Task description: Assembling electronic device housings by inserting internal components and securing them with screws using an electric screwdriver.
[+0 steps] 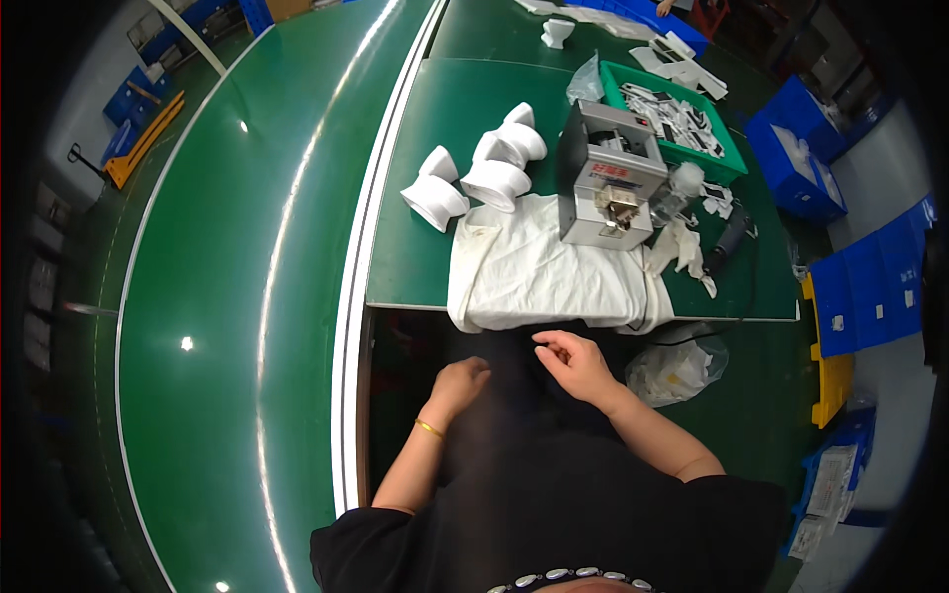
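My left hand [462, 385] is over my dark-clothed lap, its fingers curled in and the palm side hidden. My right hand [578, 366] is just below the table's front edge, thumb and forefinger apart, with nothing visible between them. Beyond both hands a white cloth [539, 272] covers part of the green table [410, 277]. At the cloth's far right side stands a grey box-shaped machine [611, 178] with a metal fixture on its front. Several white, waisted plastic pieces [435, 201] stand to the left of the machine.
A green tray [727, 148] of small white and dark parts lies behind the machine. Right of it are a clear bottle [675, 193], crumpled tissue [682, 252] and a dark handheld tool [730, 237]. A plastic bag [682, 371] hangs below the table; a long green surface [217, 326] runs along the left.
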Tool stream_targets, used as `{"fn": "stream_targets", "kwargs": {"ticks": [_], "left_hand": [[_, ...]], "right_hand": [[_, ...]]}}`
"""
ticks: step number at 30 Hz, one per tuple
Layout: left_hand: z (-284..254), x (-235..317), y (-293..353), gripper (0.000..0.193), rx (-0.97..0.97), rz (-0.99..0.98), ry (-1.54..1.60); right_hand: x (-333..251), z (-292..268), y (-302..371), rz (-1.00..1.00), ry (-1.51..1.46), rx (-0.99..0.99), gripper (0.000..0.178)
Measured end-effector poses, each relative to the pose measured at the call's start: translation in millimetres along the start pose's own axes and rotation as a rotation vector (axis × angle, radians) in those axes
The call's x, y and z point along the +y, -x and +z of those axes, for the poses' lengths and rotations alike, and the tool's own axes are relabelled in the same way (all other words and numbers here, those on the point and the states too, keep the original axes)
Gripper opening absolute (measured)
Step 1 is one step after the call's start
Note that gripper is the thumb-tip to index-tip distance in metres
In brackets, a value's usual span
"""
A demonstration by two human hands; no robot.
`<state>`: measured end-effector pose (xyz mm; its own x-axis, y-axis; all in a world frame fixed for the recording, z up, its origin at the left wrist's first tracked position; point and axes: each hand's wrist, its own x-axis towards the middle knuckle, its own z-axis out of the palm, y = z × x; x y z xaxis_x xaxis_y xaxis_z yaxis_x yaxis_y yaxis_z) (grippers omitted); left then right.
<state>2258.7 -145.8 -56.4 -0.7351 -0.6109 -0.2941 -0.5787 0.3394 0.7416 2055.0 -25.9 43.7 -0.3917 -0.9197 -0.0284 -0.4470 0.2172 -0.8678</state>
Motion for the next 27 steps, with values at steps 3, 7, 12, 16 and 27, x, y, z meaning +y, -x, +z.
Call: {"fn": "stream_targets", "kwargs": {"ticks": [3, 7, 12, 16, 27], "left_hand": [[-3.6, -4.8, -8.0, 0.030, -0.014, 0.028, -0.067], [-14.8, 5.2, -9.3, 0.041, 0.063, 0.186, -0.143], [-85.6, 64.4, -6.9, 0.031, -0.308, 0.076, 0.198], [-132.8, 95.4, -5.9, 0.019, -0.328, 0.040, 0.300], [-190.4, 178.8, -122.9, 0.047, 0.488, 0.552, -0.397]], "right_hand": [[-41.3, 3.5, -41.1, -0.143, -0.038, -0.051, 0.021], [-58.4, 3.6, -97.9, -0.292, -0.094, -0.022, 0.020], [-34.1, 15.4, -124.9, -0.119, -0.256, -0.060, 0.019], [-27.4, 24.3, -121.8, -0.226, -0.175, -0.017, 0.013], [-27.8, 16.0, -125.8, -0.271, -0.289, -0.006, 0.014]]}}
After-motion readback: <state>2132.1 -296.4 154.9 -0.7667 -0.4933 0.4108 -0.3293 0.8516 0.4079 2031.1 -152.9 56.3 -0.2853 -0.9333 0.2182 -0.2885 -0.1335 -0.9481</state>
